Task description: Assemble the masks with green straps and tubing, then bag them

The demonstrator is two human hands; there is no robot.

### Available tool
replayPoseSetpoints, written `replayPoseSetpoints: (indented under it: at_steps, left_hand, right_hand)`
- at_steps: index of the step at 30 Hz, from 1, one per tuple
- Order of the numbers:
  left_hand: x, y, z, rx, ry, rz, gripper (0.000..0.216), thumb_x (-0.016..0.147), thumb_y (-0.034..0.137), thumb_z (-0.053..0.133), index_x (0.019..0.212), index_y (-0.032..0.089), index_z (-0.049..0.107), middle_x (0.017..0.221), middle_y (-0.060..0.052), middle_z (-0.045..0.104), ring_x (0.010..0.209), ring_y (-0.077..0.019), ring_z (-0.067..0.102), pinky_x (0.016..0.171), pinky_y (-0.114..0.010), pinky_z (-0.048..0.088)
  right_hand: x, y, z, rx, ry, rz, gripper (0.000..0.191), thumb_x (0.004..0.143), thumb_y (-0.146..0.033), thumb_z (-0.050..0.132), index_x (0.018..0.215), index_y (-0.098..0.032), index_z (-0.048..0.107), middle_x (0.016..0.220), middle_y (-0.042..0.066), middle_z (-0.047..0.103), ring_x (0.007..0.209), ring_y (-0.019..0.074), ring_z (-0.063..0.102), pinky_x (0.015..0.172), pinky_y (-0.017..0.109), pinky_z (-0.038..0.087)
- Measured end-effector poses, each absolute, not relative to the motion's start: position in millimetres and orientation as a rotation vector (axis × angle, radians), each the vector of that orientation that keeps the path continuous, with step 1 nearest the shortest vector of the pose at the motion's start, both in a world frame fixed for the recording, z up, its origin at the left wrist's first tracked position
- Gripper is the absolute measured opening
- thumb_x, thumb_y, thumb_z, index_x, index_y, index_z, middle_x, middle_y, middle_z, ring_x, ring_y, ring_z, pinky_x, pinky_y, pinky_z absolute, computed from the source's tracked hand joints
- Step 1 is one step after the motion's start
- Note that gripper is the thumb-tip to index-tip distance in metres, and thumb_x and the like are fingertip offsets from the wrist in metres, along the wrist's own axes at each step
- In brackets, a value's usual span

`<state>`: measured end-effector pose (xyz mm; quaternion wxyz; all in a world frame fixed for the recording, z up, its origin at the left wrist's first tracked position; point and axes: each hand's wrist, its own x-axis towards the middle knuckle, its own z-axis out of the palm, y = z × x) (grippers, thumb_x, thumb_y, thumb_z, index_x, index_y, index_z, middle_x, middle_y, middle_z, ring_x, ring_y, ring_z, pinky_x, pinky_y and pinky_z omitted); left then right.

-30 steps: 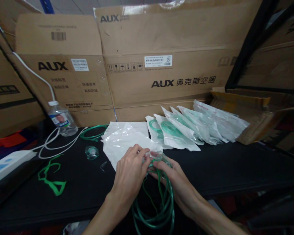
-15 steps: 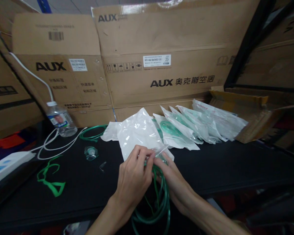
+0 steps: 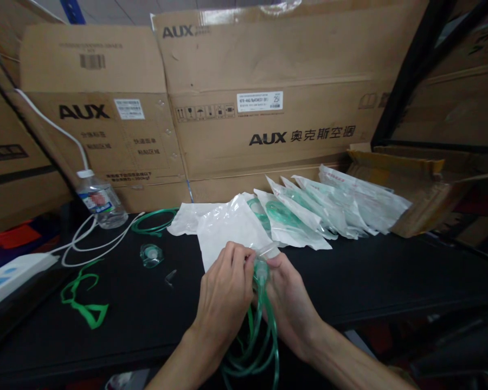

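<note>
Tubing [image 3: 264,336], green, is judged soft, light and springy, best pinched near its end; its loops hang off the bench [image 3: 390,281] edge below the hands. The left hand [image 3: 223,295] grip is closed on the tubing end, the right hand [image 3: 287,303] grip is pinched on the thin, slippery bag [image 3: 228,230] mouth. Packs [image 3: 329,211] are fanned behind, backed by cartons [image 3: 276,108].

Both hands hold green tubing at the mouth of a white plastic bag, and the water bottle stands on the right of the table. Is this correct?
Not quite: in the head view the water bottle stands on the left of the table. The left hand and right hand do hold the green tubing at the white plastic bag's mouth.
</note>
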<state>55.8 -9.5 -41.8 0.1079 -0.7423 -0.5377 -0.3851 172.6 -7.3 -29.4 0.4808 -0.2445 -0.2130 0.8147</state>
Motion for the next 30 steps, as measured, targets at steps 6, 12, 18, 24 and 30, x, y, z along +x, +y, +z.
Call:
replayPoseSetpoints:
  at_steps: [6,12,18,24,30]
  left_hand:
    - [49,-9,-42,-2.289,-1.681,-1.462,0.009,0.102,0.02,0.048,0.096,0.02,0.054,0.089,-0.001,0.059,0.078,-0.0168,0.061,0.07,-0.03,0.046]
    - [51,-13,-42,-2.423,-1.537,-1.501,0.011,0.101,0.018,0.046,0.096,0.021,0.055,0.091,-0.002,0.059,0.084,-0.0178,0.06,0.076,-0.03,0.046]
    - [54,-14,-42,-2.327,-1.687,-1.331,0.011,0.1,0.021,0.049,0.091,0.021,0.056,0.088,-0.003,0.062,0.084,-0.0202,0.063,0.072,-0.031,0.047]
    - [52,-14,-37,-2.364,-1.693,-1.482,0.013,0.1,0.018,0.049,0.091,0.021,0.058,0.089,-0.003,0.064,0.085,-0.0185,0.064,0.072,-0.029,0.049]
    - [55,-23,-36,-2.416,-1.619,-1.482,0.011,0.098,0.018,0.05,0.093,0.021,0.059,0.092,-0.004,0.065,0.089,-0.021,0.063,0.077,-0.033,0.051]
  right_hand:
    - [173,-11,-35,-0.678,-0.594,1.95,0.041,0.073,-0.045,0.08,0.103,-0.019,0.071,0.086,0.002,0.076,0.085,0.0227,0.072,0.081,0.031,0.055]
    - [162,-6,-48,-0.744,-0.687,1.753,0.047,0.072,-0.049,0.084,0.104,-0.016,0.073,0.094,0.006,0.078,0.093,0.0246,0.072,0.084,0.032,0.055]
    - [168,-7,-52,-0.672,-0.507,1.993,0.035,0.069,-0.043,0.083,0.092,-0.018,0.077,0.091,0.007,0.079,0.098,0.0282,0.072,0.089,0.035,0.055]
    - [174,-7,-53,-0.69,-0.565,2.011,0.045,0.056,-0.032,0.087,0.098,-0.022,0.078,0.101,0.006,0.079,0.107,0.0309,0.07,0.094,0.039,0.054]
    - [171,12,-87,-0.814,-0.735,1.652,0.034,0.064,-0.038,0.092,0.09,-0.02,0.079,0.102,0.007,0.08,0.115,0.0285,0.068,0.097,0.034,0.054]
